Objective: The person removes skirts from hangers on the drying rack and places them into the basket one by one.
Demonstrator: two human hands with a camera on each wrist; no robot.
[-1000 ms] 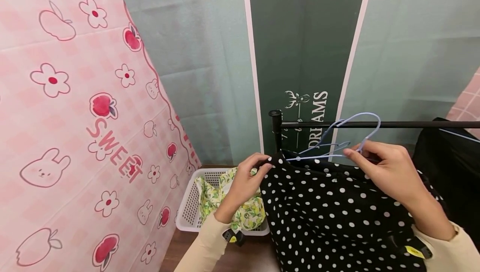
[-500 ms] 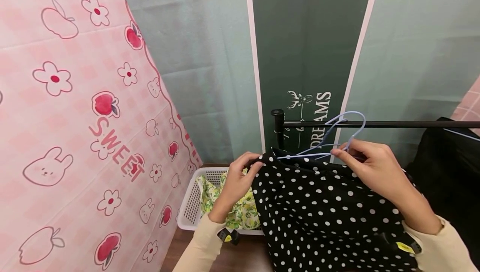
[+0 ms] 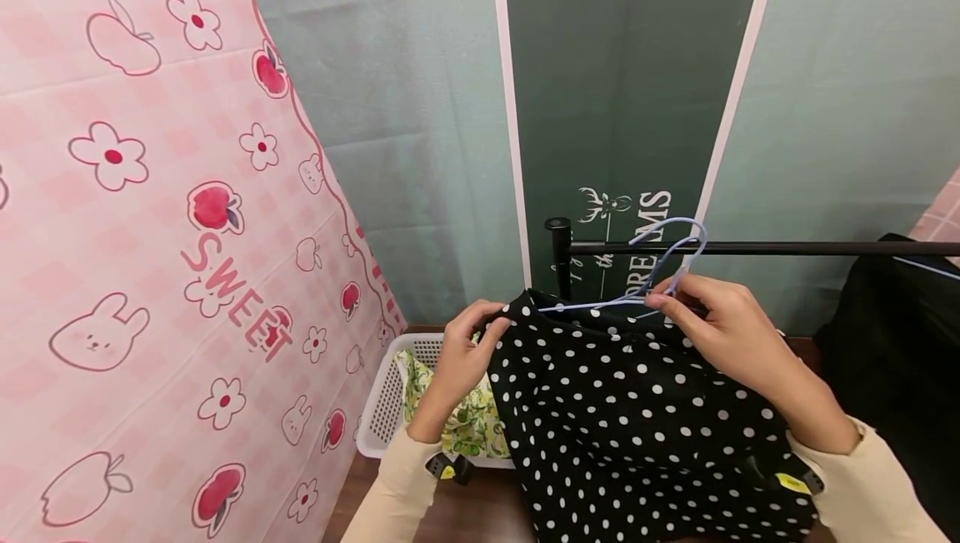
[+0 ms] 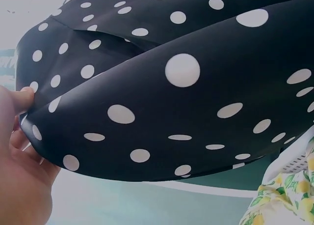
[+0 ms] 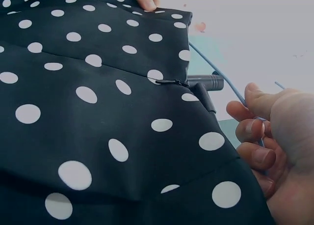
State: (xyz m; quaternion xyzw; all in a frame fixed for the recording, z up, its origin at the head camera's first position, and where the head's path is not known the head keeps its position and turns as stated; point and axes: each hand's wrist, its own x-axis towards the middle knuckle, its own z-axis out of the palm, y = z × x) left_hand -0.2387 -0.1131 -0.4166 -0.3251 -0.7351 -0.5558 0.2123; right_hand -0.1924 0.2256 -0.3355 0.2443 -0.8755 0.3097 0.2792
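A black skirt (image 3: 622, 418) with white polka dots hangs in front of me in the head view. My left hand (image 3: 465, 356) pinches the upper left corner of its waist edge, thumb in front. With its thumb and fingers, my right hand (image 3: 731, 335) grips a light blue hanger (image 3: 588, 306) below the hook. The hanger's left arm reaches inside the skirt's opening; its right part is hidden behind my hand and the cloth. In the right wrist view, a small zip pull (image 5: 171, 82) shows at the waist edge, beside the hanger wire (image 5: 216, 68).
A black rail (image 3: 810, 249) with an upright post (image 3: 561, 256) runs behind the hanger to the right. Below left stands a white plastic basket (image 3: 369, 430) holding lemon-print cloth (image 3: 472, 422). Dark fabric (image 3: 885, 376) hangs at the right; a pink printed curtain (image 3: 150, 260) covers the left side.
Both hands, with the skirt and hanger, have shifted left along the rail, and the skirt covers more of the basket. The grips stay the same.
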